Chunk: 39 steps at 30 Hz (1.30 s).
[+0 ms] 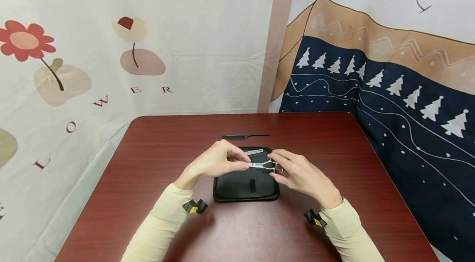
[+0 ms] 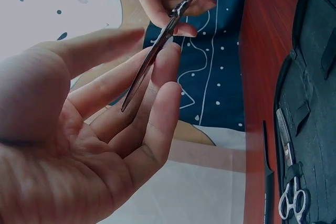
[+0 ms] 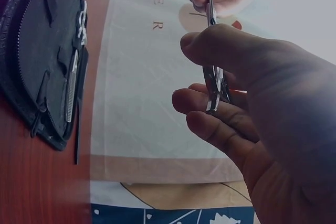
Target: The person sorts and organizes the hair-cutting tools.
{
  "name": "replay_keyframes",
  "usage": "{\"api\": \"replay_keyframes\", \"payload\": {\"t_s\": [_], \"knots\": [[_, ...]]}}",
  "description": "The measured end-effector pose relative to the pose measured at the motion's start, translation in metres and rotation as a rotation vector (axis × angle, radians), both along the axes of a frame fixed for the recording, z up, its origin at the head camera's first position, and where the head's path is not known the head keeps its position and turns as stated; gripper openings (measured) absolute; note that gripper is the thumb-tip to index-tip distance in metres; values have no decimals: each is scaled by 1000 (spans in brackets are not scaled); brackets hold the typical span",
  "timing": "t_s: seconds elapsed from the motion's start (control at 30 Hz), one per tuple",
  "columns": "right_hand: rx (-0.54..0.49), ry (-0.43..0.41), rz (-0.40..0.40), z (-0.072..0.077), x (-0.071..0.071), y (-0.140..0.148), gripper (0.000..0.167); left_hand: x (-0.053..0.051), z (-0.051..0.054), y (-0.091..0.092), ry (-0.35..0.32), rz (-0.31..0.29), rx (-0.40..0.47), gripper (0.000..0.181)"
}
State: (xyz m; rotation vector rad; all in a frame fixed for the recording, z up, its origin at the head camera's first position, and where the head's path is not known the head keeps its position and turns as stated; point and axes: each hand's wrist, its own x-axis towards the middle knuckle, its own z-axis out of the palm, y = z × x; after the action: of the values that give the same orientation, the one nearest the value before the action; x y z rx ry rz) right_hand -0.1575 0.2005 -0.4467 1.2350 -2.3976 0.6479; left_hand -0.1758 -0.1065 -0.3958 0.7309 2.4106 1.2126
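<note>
A pair of silver hair scissors is held in the air above an open black zip case. My left hand has its thumb and fingertips at the blades, around the tip half. On the handle end, my right hand grips the scissors between thumb and fingers; part of the finger rings is hidden by the fingers. Inside the case lies a second pair of scissors with a toothed blade, thinning scissors, tucked under a strap.
Behind the case a black tail comb lies on the reddish-brown table. Printed curtains hang beyond the table, a pale one with flowers and a dark blue one with trees.
</note>
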Motion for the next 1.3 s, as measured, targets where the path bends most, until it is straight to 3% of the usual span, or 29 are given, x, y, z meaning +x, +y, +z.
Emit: {"api": "replay_keyframes", "payload": {"t_s": [0.2,0.4,0.67,1.1,1.3], "knots": [[-3,3,-3,-1,0,1,52,1,-1,0,15,-2,10,17],[-2,2,-10,-2,-2,2,52,1,-1,-1,69,-17,11,33],[5,-16,-25,-2,-1,2,52,2,-4,-5,135,15,9,61],[-13,-6,-27,-3,-5,4,52,11,-9,-9,322,155,-65,102],[-21,-41,-25,-3,-7,6,48,12,-14,-15,497,241,-140,113]]}}
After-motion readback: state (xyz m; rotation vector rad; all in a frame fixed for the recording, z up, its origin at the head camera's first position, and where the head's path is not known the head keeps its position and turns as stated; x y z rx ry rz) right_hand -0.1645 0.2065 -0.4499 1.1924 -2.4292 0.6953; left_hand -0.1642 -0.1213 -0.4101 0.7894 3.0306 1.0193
